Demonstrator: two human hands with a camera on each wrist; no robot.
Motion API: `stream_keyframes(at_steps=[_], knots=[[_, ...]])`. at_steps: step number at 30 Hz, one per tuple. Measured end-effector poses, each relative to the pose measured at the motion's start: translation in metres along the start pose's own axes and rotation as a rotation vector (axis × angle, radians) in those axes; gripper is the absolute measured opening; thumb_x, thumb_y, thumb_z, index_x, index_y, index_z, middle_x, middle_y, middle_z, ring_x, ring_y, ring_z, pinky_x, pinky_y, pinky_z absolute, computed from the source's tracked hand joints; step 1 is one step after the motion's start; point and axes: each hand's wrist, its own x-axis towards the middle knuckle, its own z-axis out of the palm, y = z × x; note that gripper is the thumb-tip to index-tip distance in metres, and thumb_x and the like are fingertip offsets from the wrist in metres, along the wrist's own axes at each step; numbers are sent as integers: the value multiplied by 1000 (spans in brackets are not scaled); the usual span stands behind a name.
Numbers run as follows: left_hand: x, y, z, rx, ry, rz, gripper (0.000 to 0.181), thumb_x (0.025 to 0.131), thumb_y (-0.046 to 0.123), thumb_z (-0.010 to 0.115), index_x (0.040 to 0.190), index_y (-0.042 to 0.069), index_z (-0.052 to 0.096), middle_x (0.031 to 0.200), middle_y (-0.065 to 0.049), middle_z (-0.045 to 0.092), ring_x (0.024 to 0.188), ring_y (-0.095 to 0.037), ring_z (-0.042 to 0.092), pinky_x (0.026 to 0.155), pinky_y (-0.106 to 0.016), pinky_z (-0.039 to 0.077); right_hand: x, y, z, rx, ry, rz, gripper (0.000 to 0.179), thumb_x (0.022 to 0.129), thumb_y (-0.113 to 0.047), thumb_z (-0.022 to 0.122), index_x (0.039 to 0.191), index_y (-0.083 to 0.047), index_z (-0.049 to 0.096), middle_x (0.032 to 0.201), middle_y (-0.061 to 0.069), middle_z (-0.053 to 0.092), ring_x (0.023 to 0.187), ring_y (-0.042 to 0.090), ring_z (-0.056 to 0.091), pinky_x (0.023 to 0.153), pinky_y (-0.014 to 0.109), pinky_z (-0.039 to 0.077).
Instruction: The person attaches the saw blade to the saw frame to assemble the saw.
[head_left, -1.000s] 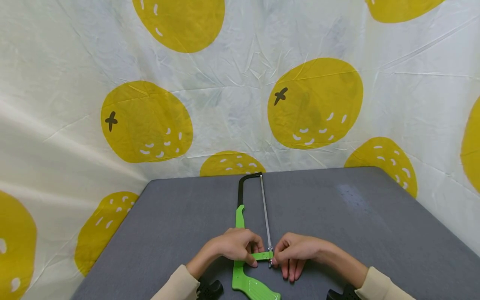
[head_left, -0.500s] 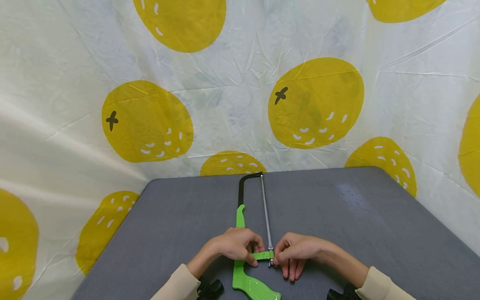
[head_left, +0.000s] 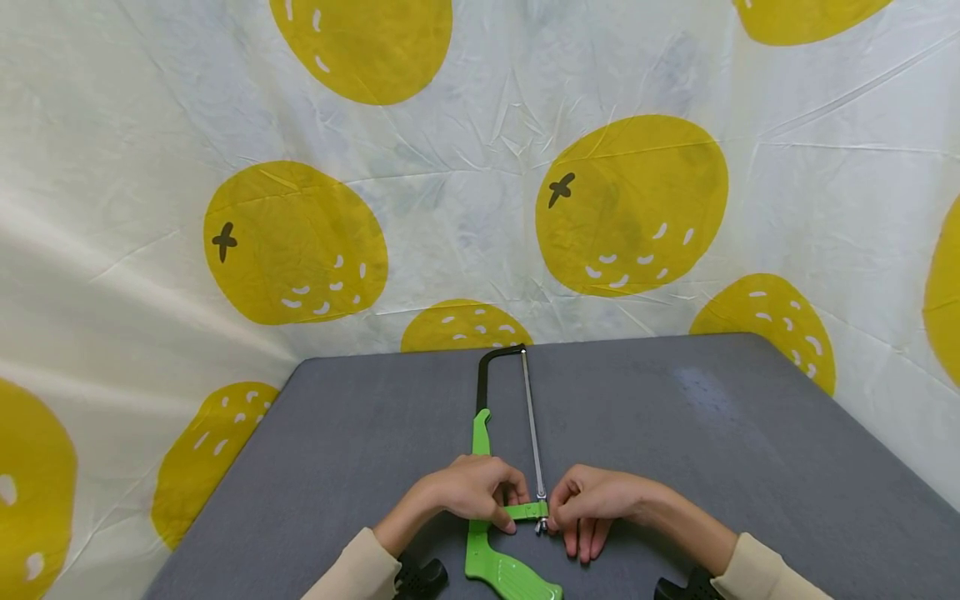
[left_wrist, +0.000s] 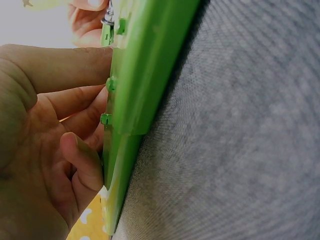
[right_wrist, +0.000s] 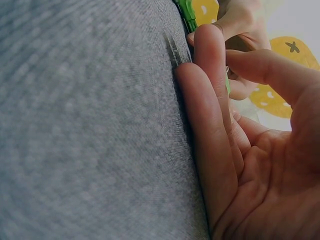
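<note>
- Right hand [head_left: 592, 500], low in the frame just right of centre, pinches with bent thumb and forefinger at the small silver metal wing nut [head_left: 542, 526]; its other fingers point down. How firm the hold is, I cannot tell.
- Left hand [head_left: 480, 489], lower centre, grips the flat green crosspiece [head_left: 523, 512] of the green-and-black hacksaw [head_left: 477, 542], which lies on the grey fabric-covered surface [head_left: 375, 467].
- Step in hand, by my judgement: turning the blade's tension nut. Tightening or loosening cannot be told. The next move calls for a steady crosspiece and a fresh pinch on the nut's wings.
- Beyond the hands, the narrow silver metal blade [head_left: 532, 425] stretches up the frame's middle.
- Farthest on the saw, its curved black bar [head_left: 481, 387] meets the blade near the surface's back edge.
</note>
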Motion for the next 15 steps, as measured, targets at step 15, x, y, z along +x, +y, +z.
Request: stream_keyframes(at_steps=[15], knots=[[-2, 3, -2, -1, 0, -15, 19, 84, 23, 86, 98, 28, 74, 77, 21, 66, 68, 6, 62, 62, -19, 48, 0, -2, 2, 1, 13, -3, 33, 94, -10, 62, 105, 21, 64, 69, -1, 72, 54, 3, 69, 49, 21, 55]])
